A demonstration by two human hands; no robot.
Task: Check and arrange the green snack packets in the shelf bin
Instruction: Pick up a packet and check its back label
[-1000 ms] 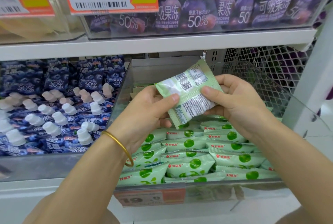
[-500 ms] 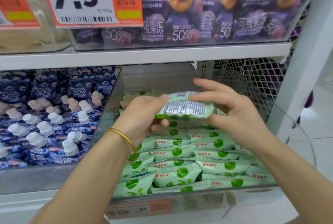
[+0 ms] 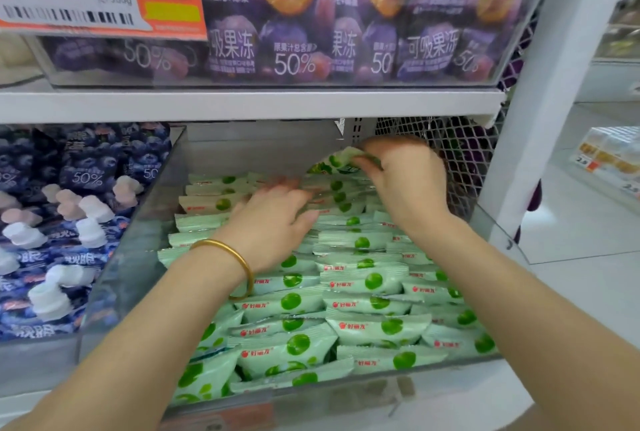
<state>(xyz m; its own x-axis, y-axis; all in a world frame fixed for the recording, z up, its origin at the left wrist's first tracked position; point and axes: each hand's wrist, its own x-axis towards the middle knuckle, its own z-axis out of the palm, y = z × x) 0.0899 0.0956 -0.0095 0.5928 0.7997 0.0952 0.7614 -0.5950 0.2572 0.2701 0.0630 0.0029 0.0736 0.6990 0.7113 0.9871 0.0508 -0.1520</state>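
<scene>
Green packet [image 3: 341,162] sits pinched in my right hand [image 3: 408,184] near the bin [image 3: 138,257] back edge; my left hand [image 3: 273,219] rests flat on stacked packets [image 3: 363,281], fingertips blurred.

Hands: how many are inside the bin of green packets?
2. The left hand rests on the piled packets; the right hand pinches one packet at the back. None looks hidden.

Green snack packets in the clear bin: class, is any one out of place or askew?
Yes: one packet at the back right sits raised and tilted above the overlapping rows, pinched by the right hand.
</scene>
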